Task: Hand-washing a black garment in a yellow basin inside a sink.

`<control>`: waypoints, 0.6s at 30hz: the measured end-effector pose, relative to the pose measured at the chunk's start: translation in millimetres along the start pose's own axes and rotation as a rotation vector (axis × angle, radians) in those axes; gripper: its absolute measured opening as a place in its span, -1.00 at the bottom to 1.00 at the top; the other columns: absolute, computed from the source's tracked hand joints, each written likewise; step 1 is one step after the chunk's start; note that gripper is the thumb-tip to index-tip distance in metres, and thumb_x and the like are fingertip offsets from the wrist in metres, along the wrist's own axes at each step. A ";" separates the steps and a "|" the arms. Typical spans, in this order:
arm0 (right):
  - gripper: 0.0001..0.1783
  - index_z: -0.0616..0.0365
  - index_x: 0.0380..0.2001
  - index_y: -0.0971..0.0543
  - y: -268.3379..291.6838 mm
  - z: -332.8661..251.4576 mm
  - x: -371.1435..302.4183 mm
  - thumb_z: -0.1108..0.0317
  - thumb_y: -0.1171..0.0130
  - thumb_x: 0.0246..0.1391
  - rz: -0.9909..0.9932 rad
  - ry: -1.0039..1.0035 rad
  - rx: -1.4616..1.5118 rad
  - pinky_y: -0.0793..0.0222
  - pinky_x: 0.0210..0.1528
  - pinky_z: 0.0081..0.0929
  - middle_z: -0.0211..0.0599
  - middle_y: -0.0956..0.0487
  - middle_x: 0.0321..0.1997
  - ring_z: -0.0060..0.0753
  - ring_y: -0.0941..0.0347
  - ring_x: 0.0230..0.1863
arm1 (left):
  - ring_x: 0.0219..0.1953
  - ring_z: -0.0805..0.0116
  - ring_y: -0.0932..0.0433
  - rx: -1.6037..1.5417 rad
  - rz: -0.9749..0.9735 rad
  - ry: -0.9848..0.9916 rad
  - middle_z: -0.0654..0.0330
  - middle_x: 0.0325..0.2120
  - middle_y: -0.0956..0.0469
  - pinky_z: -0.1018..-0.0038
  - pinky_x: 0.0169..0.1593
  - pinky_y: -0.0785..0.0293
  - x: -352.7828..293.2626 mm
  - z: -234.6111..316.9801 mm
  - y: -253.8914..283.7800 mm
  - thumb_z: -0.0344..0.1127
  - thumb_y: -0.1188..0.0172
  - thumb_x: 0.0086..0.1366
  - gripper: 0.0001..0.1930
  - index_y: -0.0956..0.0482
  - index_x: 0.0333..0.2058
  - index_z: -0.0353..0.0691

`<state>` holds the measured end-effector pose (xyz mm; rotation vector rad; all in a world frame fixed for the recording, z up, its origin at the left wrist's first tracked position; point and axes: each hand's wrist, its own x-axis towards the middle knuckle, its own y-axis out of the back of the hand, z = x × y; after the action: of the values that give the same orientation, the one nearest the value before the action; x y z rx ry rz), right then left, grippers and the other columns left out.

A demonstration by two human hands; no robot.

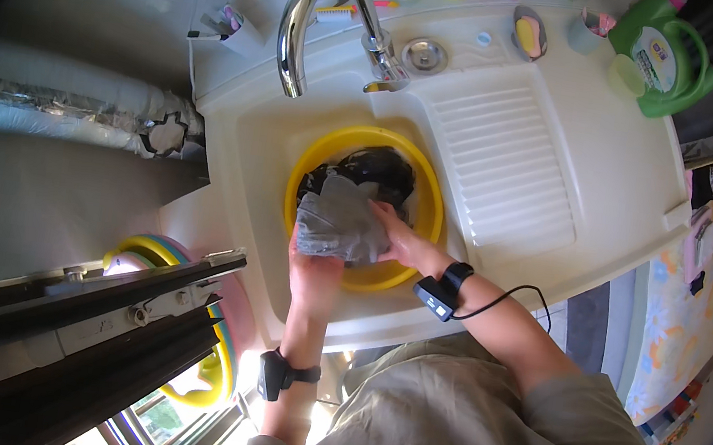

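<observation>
The left hand [314, 276] and right hand [403, 239] grip grey cloth [344, 221] over the yellow basin [439, 205]; a glossy black bundle [386, 171] crowds its one o'clock; the faucet [292, 45] overhangs at eleven; the ridged washboard [508, 166] lies at two, a green bottle [676, 89] beyond; a cable [517, 290] loops at four.

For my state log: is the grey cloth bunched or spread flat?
Bunched: the grey cloth shows folds, gathered between left hand and right hand.
</observation>
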<state>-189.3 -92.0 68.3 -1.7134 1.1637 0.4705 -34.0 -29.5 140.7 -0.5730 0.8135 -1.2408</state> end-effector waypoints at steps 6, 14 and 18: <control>-0.45 0.10 0.10 -0.49 20.1 4.0 24.8 -0.01 -0.25 0.16 -0.376 0.087 0.432 -0.51 0.02 -0.26 -0.32 -0.60 0.00 -0.35 -0.54 0.02 | 0.19 0.15 -0.43 0.243 0.133 0.054 0.11 0.16 -0.43 0.12 0.24 -0.40 -8.5 27.1 26.9 -0.41 0.02 0.35 -0.47 -0.24 0.29 -0.17; -0.50 0.17 -0.03 -0.59 -13.1 -36.4 -8.7 0.11 -0.38 0.04 -0.110 0.253 0.078 -0.50 -0.07 -0.41 -0.32 -0.65 -0.14 -0.44 -0.58 -0.17 | 0.13 0.06 -0.46 -0.177 0.063 0.684 0.13 0.15 -0.41 0.03 0.18 -0.39 6.7 -13.0 50.9 -0.08 -0.10 0.30 -0.44 -0.31 0.25 -0.02; -0.48 0.19 -0.08 -0.62 -61.9 -9.9 -16.9 -0.02 -0.34 0.07 -0.314 0.009 -0.095 -0.46 -0.13 -0.47 -0.35 -0.65 -0.16 -0.50 -0.56 -0.19 | 0.08 0.41 -0.43 0.575 0.064 0.273 0.20 0.00 -0.41 0.49 0.04 -0.44 10.7 -30.9 140.4 -0.59 -0.25 0.18 -0.44 -0.30 0.16 -0.22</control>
<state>-145.7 -88.1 116.3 -1.9400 0.8684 0.3280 25.6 -3.7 12.0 0.0887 0.6470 -1.4328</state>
